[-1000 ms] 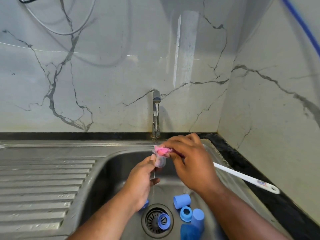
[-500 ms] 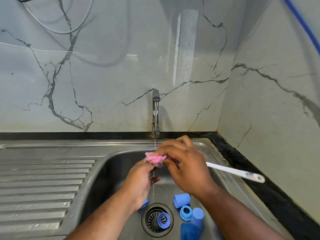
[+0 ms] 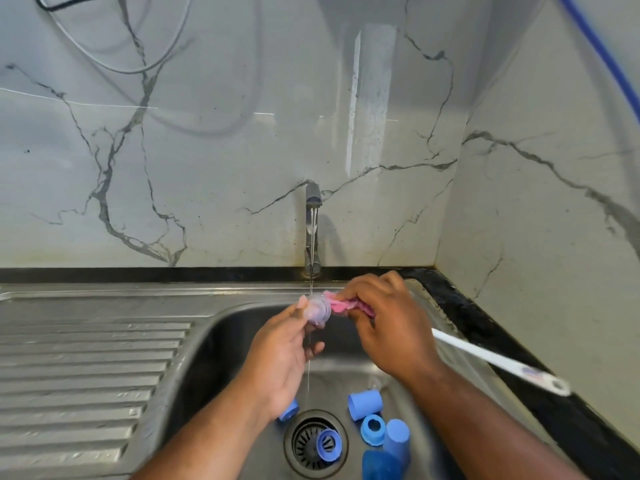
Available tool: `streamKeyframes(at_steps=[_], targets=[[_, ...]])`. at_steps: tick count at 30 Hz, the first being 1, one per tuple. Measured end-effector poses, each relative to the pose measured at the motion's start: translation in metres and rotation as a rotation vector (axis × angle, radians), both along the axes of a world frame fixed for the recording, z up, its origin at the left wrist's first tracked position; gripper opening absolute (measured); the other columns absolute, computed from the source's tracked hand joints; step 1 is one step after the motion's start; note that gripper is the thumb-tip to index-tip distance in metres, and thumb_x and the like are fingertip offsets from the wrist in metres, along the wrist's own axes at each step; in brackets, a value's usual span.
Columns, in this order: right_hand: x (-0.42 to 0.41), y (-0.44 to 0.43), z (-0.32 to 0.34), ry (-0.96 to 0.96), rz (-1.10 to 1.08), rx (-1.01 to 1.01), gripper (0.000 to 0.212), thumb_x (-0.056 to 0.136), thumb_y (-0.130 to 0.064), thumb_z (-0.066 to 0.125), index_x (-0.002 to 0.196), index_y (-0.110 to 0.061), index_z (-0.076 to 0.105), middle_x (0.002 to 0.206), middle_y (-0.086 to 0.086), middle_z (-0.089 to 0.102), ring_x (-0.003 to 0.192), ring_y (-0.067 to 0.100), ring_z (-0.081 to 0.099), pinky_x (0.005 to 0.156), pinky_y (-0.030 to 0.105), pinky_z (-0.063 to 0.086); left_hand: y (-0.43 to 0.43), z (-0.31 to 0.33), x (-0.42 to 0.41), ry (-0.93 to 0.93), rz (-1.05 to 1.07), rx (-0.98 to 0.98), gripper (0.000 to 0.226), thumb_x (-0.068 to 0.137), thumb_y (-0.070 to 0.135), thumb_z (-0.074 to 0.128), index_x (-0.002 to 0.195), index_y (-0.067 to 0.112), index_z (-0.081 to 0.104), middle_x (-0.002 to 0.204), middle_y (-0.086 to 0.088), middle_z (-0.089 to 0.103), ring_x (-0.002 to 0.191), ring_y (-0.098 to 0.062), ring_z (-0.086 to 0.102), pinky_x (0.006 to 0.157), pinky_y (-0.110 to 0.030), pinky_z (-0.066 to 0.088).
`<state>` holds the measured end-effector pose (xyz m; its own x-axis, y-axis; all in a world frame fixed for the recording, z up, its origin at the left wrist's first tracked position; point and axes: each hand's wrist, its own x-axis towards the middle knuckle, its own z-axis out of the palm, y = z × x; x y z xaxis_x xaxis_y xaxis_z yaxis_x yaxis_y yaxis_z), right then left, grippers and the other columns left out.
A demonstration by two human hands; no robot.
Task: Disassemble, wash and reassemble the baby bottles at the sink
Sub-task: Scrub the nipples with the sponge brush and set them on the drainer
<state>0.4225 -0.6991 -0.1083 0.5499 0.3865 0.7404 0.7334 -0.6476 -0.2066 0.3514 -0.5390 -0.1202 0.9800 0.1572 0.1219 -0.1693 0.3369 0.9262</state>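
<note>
My left hand (image 3: pixel 282 355) pinches a clear silicone nipple (image 3: pixel 317 309) under the thin stream from the tap (image 3: pixel 313 230). My right hand (image 3: pixel 388 327) grips a bottle brush near its pink sponge head (image 3: pixel 341 303), which touches the nipple; the white handle (image 3: pixel 498 363) sticks out to the right. Blue bottle parts lie on the sink floor: a cap (image 3: pixel 365 403), a ring (image 3: pixel 373 429), another ring (image 3: pixel 329 445) on the drain, a second cap (image 3: pixel 396 439), a blue bottle (image 3: pixel 381 465) at the bottom edge, and a piece (image 3: pixel 289 410) partly hidden under my left wrist.
The steel sink basin (image 3: pixel 221 341) has a ribbed draining board (image 3: pixel 86 375) on its left. A black counter edge (image 3: pixel 485 327) runs along the right, under marble walls. The drain strainer (image 3: pixel 304 441) sits at the basin's centre.
The brush head has come away from the nipple's inside toward the right, and the nipple now shows clearly in my left fingers. The brush handle has swung lower on the right.
</note>
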Motion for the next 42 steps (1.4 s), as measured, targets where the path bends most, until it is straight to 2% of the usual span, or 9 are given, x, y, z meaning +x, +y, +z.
streamKeyframes(at_steps=[6, 12, 18, 21, 25, 31, 33, 37, 42], targets=[[-0.008, -0.004, 0.009, -0.055, 0.026, 0.134, 0.028, 0.086, -0.02, 0.077, 0.112, -0.031, 0.072, 0.11, -0.02, 0.066, 0.101, 0.004, 0.048, 0.072, 0.024, 0.045, 0.003, 0.001, 0.001, 0.115, 0.032, -0.227, 0.032, 0.092, 0.032, 0.059, 0.11, 0.012, 0.076, 0.12, -0.007, 0.074, 0.114, -0.022, 0.067, 0.095, -0.039, 0.048], [-0.012, 0.0, 0.009, -0.086, -0.044, 0.23, 0.024, 0.084, -0.036, 0.079, 0.106, -0.027, 0.075, 0.1, -0.017, 0.069, 0.094, 0.004, 0.053, 0.068, 0.024, 0.046, -0.006, 0.0, -0.001, 0.159, 0.083, -0.297, 0.031, 0.076, 0.034, 0.073, 0.099, 0.017, 0.083, 0.092, -0.001, 0.07, 0.092, -0.017, 0.057, 0.076, -0.033, 0.048], [-0.022, 0.021, -0.002, 0.021, 0.07, 0.128, 0.029, 0.087, -0.049, 0.062, 0.105, -0.03, 0.074, 0.097, -0.018, 0.069, 0.093, 0.002, 0.053, 0.066, 0.027, 0.052, -0.007, 0.0, -0.003, 0.138, 0.096, -0.379, 0.038, 0.08, 0.031, 0.071, 0.11, 0.01, 0.078, 0.097, -0.006, 0.069, 0.093, -0.021, 0.055, 0.081, -0.034, 0.044], [-0.02, 0.016, -0.001, 0.029, 0.142, 0.071, 0.028, 0.085, -0.048, 0.065, 0.103, -0.028, 0.074, 0.095, -0.017, 0.068, 0.091, 0.002, 0.053, 0.066, 0.03, 0.053, -0.003, -0.001, -0.003, 0.128, 0.068, -0.326, 0.035, 0.082, 0.035, 0.067, 0.108, 0.017, 0.081, 0.098, -0.004, 0.073, 0.093, -0.019, 0.056, 0.084, -0.034, 0.042], [-0.015, 0.004, 0.008, -0.018, -0.008, 0.238, 0.018, 0.083, -0.035, 0.078, 0.099, -0.029, 0.073, 0.094, -0.02, 0.067, 0.089, 0.002, 0.052, 0.065, 0.026, 0.048, -0.007, 0.001, -0.001, 0.146, 0.067, -0.287, 0.035, 0.079, 0.038, 0.07, 0.106, 0.018, 0.081, 0.105, -0.006, 0.062, 0.096, -0.022, 0.047, 0.079, -0.033, 0.044], [-0.021, 0.016, 0.002, 0.055, 0.17, 0.073, 0.027, 0.086, -0.046, 0.063, 0.103, -0.028, 0.074, 0.097, -0.018, 0.069, 0.091, 0.005, 0.052, 0.067, 0.032, 0.052, -0.002, 0.0, -0.004, 0.115, 0.048, -0.341, 0.035, 0.084, 0.036, 0.065, 0.11, 0.017, 0.08, 0.107, -0.007, 0.069, 0.104, -0.025, 0.05, 0.094, -0.04, 0.04], [-0.019, 0.01, 0.005, 0.059, 0.199, 0.104, 0.023, 0.084, -0.043, 0.069, 0.1, -0.028, 0.075, 0.094, -0.019, 0.069, 0.089, 0.005, 0.053, 0.066, 0.032, 0.051, -0.001, 0.003, -0.003, 0.1, 0.037, -0.318, 0.034, 0.084, 0.038, 0.064, 0.11, 0.022, 0.08, 0.105, -0.004, 0.071, 0.097, -0.02, 0.053, 0.091, -0.037, 0.041], [-0.014, 0.001, 0.01, -0.016, 0.001, 0.265, 0.019, 0.083, -0.037, 0.073, 0.1, -0.028, 0.074, 0.095, -0.021, 0.067, 0.087, 0.002, 0.051, 0.065, 0.026, 0.046, -0.011, 0.002, -0.004, 0.113, 0.054, -0.272, 0.031, 0.083, 0.034, 0.068, 0.106, 0.019, 0.081, 0.095, -0.001, 0.065, 0.084, -0.015, 0.048, 0.077, -0.031, 0.044], [-0.023, 0.022, -0.002, 0.039, 0.118, 0.143, 0.024, 0.084, -0.045, 0.065, 0.1, -0.029, 0.074, 0.095, -0.018, 0.069, 0.091, 0.006, 0.055, 0.064, 0.035, 0.053, -0.004, 0.0, -0.003, 0.075, 0.054, -0.316, 0.036, 0.086, 0.035, 0.064, 0.111, 0.015, 0.079, 0.107, -0.008, 0.071, 0.101, -0.025, 0.053, 0.089, -0.039, 0.041]])
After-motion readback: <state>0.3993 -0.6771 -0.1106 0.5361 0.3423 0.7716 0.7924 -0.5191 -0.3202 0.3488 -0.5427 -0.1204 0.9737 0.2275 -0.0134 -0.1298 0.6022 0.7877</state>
